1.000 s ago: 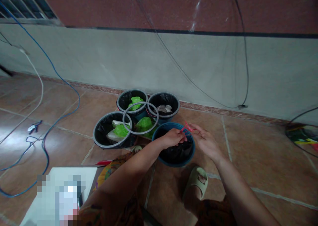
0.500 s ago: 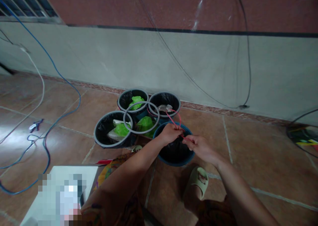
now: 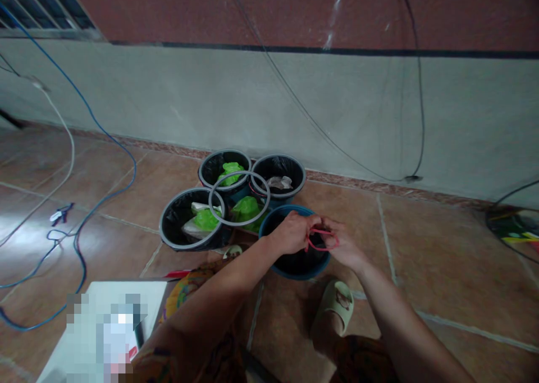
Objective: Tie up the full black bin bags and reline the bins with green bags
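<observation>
At the near edge, a pale sandal [image 3: 342, 300] stands on the tiled floor [image 3: 446, 270], just in front of a blue bin [image 3: 295, 277]. Above that bin, the left hand [image 3: 292, 232] and right hand [image 3: 344, 247] meet at a red cord [image 3: 322, 250]. The left fingers appear to pinch it; the right fingers bend in against them, but whether they pinch it too I cannot tell.

The cord already forms a loop, hanging between the hands over the bin. I judge this handling to be partway along: both hands are at the cord, and no finished knot can be made out.

The blue bin has dark plastic inside. Beyond it, a loose grey ring [image 3: 238, 224] lies across a green bag [image 3: 245, 209], overlapping the near-left bin [image 3: 161, 223]. That bin, the far-left bin [image 3: 201, 169] and the far-right bin [image 3: 304, 176] look further along, each lined in black with bundled plastic inside. Behind them rises the wall [image 3: 357, 102].
</observation>
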Motion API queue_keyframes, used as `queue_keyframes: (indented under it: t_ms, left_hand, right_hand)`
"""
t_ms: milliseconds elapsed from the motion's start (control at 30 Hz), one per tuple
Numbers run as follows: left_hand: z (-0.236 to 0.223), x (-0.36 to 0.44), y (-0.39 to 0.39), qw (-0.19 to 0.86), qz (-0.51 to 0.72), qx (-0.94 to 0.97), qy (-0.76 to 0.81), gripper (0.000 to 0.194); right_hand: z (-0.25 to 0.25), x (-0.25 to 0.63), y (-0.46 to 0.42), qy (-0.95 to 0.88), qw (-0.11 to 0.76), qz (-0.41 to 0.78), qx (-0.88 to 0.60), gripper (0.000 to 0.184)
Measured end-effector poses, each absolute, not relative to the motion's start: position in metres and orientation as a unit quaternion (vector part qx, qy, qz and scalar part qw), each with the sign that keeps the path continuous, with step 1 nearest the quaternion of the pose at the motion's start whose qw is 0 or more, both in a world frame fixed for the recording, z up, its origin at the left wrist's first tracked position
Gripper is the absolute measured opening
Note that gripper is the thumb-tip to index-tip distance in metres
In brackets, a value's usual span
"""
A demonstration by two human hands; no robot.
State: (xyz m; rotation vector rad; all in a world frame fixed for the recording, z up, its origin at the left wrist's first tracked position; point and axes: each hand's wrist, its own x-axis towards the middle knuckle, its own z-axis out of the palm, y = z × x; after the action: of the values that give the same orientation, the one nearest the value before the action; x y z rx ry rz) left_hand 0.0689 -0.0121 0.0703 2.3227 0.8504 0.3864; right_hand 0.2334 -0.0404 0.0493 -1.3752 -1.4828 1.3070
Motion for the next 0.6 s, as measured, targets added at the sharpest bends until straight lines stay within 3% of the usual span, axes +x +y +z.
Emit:
queue_keyframes:
  t_ms: [167,600]
  left_hand:
    - [0.075,0.068,-0.014,0.266,0.145,0.886,0.351,0.021]
    - [0.074,0.070,-0.020,0.225,0.216,0.859,0.406,0.017]
  right_hand:
    - [0.040,0.227,-0.038,-0.522,0.386,0.585,-0.486,0.025]
    - [0.058,0.229,-0.044,-0.457,0.377,0.645,-0.483,0.019]
